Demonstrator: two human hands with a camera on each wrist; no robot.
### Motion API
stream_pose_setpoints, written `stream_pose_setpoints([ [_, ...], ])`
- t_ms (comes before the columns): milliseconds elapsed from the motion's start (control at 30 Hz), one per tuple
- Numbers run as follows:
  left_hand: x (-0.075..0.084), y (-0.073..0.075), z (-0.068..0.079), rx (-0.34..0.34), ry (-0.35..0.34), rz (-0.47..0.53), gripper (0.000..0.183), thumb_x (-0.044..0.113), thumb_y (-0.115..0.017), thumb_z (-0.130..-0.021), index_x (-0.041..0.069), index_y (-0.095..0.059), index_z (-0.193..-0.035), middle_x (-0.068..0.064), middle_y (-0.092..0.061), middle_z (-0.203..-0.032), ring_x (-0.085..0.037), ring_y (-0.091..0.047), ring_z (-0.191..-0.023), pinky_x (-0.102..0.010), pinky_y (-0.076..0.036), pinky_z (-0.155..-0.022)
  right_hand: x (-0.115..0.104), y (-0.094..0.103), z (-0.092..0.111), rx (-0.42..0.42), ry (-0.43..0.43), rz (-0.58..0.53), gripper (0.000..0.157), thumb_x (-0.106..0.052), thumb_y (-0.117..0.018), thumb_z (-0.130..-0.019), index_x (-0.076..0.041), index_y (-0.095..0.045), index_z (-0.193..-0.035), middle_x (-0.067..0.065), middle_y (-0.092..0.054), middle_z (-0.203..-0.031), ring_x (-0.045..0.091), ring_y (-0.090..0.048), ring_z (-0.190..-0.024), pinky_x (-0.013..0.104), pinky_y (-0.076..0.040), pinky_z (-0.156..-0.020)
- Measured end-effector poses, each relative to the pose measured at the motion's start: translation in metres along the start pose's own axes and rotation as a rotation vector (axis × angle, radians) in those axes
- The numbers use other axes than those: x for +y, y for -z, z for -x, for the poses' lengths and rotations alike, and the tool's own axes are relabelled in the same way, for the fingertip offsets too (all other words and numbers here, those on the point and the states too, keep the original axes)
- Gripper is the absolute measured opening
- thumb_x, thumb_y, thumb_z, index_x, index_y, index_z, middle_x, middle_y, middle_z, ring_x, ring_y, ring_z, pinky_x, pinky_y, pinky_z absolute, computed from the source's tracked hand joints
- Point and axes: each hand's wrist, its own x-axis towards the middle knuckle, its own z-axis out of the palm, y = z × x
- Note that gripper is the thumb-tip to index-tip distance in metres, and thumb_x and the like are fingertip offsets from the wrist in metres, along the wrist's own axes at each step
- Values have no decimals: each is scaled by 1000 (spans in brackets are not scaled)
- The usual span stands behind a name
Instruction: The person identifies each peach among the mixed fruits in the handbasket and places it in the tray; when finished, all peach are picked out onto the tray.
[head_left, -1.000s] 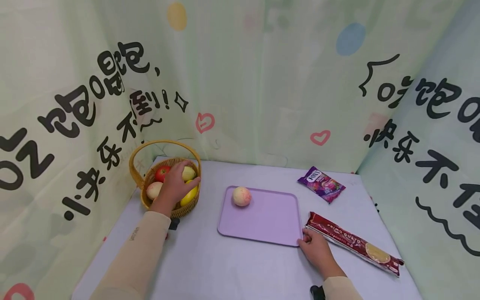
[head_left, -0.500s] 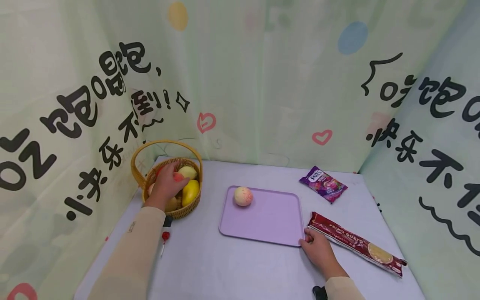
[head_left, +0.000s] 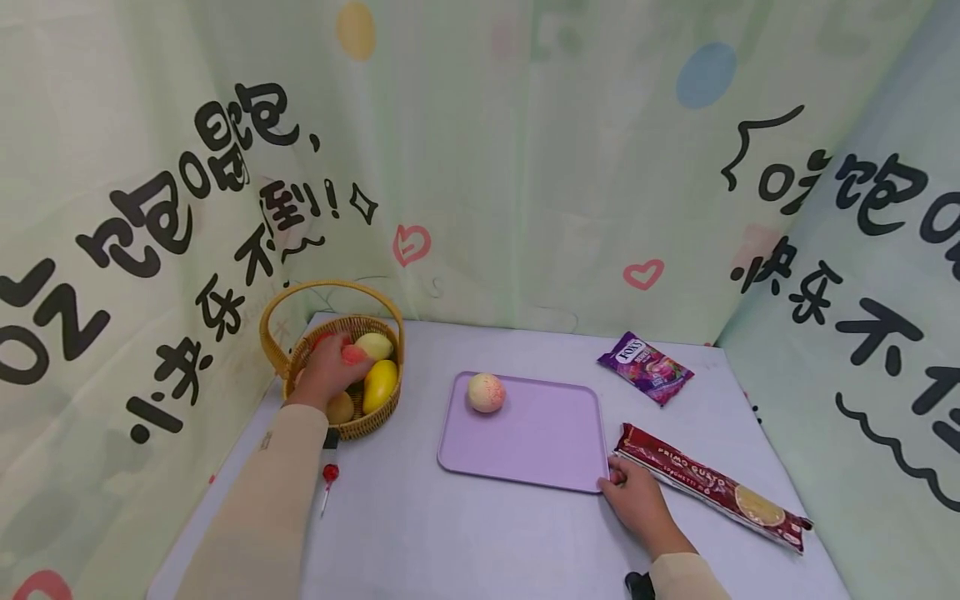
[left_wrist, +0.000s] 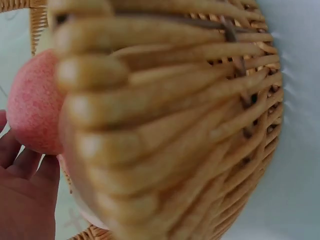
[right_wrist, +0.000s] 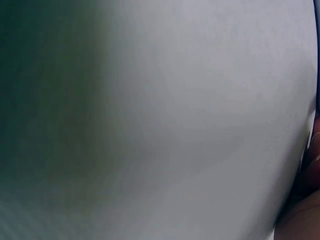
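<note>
A wicker basket (head_left: 366,425) with a tall handle stands at the back left. Over its fruit, my left hand (head_left: 326,371) grips a pinkish-red peach (head_left: 355,355). The left wrist view has the same peach (left_wrist: 37,102) with fingers (left_wrist: 25,162) around its lower side, partly behind the basket rim. A lilac tray (head_left: 525,433) lies mid-table and carries a pale peach (head_left: 486,392) at its back left. At the tray's front right corner, my right hand (head_left: 633,500) pinches the edge. Only a few right fingers (right_wrist: 312,170) show in the right wrist view, which is mostly blurred.
Beside the gripped peach lie a yellow fruit (head_left: 380,383), a pale green one (head_left: 375,346) and a brown one (head_left: 341,408). A red lollipop (head_left: 330,473) is near my left sleeve. To the right are a purple candy bag (head_left: 647,368) and a spaghetti pack (head_left: 712,487).
My left hand has drawn back slightly left and lower within the basket and now holds the pinkish-red peach. The lollipop has come into view beside the sleeve. My right hand stays at the tray.
</note>
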Motion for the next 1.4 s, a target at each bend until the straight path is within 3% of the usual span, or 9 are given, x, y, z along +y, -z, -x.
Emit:
stream_pose_setpoints([
  [200,-7,-3,-8,-24,23,-11,81,40,-71,-92,-1,-38,-153,-23,-46,-152,-40,-51,-130,-55,-43,-112,1,0,-1,3,3,7,49,-16,-70,-94,6,-59,-137,6,-56,-92,19,-50,-85,31,-42,-71],
  [467,-13,-10,-17,-24,-13,-43,80,32,-76,-86,-3,-41,-150,-25,-51,-145,-38,-52,-123,-52,-47,-107,2,-1,-1,-1,-4,-5,49,-16,-70,-94,5,-58,-138,5,-57,-92,19,-50,-84,30,-42,-70],
  [867,-17,-15,-22,-12,-36,-73,76,22,-79,-84,-4,-45,-146,-31,-40,-147,-43,-50,-121,-55,-48,-104,2,-3,0,7,-17,-15,50,-15,-71,-94,6,-58,-137,5,-57,-93,19,-50,-82,27,-42,-66],
  [1100,-16,-15,-19,0,-43,-79,71,12,-74,-83,-7,-44,-145,-32,-50,-142,-45,-52,-122,-57,-46,-106,1,-3,1,9,-16,-15,49,-15,-71,-94,6,-59,-136,6,-57,-92,18,-50,-82,28,-43,-67],
  [1400,-21,-18,-21,10,-62,-61,73,12,-76,-82,-7,-44,-145,-30,-53,-140,-44,-54,-121,-57,-46,-106,-1,0,1,14,-8,-17,49,-14,-71,-94,7,-59,-136,5,-57,-92,18,-50,-82,28,-42,-67],
])
